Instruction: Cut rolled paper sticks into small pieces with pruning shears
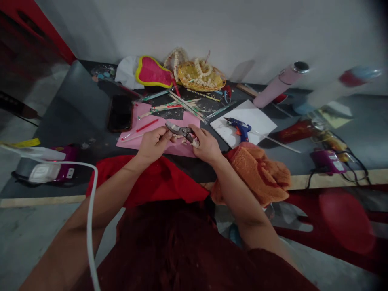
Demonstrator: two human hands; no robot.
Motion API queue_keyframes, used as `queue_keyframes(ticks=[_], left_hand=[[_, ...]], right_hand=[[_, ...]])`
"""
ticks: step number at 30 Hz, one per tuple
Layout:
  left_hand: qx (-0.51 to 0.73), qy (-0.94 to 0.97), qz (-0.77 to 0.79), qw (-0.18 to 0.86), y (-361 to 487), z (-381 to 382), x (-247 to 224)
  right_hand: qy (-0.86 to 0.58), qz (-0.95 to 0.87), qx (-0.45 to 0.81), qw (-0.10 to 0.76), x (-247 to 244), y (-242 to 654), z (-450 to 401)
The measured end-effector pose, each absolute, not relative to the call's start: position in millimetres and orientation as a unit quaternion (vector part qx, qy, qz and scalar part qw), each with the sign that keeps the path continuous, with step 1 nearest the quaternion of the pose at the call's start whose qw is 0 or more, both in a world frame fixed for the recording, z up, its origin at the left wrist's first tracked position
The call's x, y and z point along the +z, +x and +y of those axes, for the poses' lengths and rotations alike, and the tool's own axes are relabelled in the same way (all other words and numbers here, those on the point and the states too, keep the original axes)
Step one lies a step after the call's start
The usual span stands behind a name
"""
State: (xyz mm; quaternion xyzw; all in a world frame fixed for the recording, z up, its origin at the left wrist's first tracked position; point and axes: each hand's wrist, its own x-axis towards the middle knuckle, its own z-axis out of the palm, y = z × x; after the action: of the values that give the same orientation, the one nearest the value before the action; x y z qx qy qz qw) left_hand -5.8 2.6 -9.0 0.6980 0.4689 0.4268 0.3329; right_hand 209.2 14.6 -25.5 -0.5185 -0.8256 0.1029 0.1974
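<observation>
Over the pink paper (189, 151), my right hand (207, 145) is closed around the handles of dark-bladed pruning shears (182, 131). The blades point left toward my left hand (153, 143), whose thumb and fingers are pinched together beside the blade tip. What those fingers hold, if anything, is too small to make out. Small pale pieces lie on the paper just below the shears. A red stick (147, 125) rests on the paper to the left. Behind my hands is a loose pile of wooden sticks (184, 103).
A blue glue gun (239, 127) lies on white board (224, 129) at the right. Nearby are an orange towel (260, 171), a pink bottle (280, 85) and a wicker basket (201, 85). A phone (120, 113) and red cloth (163, 182) are left; a white cable (91, 210) crosses my left arm.
</observation>
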Motion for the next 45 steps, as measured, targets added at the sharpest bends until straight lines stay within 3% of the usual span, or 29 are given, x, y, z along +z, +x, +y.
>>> queue_keyframes(ticks=[9, 24, 32, 45], left_hand=[[0.387, 0.731, 0.468, 0.31, -6.1, 0.9, -4.3], [0.422, 0.701, 0.47, 0.331, -5.7, 1.1, -4.6], [0.422, 0.691, 0.517, 0.279, -5.1, 0.7, 0.4], [0.417, 0.71, 0.472, 0.313, -3.7, 1.6, -2.1]], right_hand=[[-0.49, -0.841, 0.114, 0.2, -28.2, 216.4, 20.3], [-0.533, -0.821, 0.098, 0.177, -22.7, 206.7, 10.7], [-0.515, -0.817, 0.109, 0.236, -32.3, 210.6, 17.3], [-0.491, -0.833, 0.109, 0.229, -31.6, 217.3, 21.2]])
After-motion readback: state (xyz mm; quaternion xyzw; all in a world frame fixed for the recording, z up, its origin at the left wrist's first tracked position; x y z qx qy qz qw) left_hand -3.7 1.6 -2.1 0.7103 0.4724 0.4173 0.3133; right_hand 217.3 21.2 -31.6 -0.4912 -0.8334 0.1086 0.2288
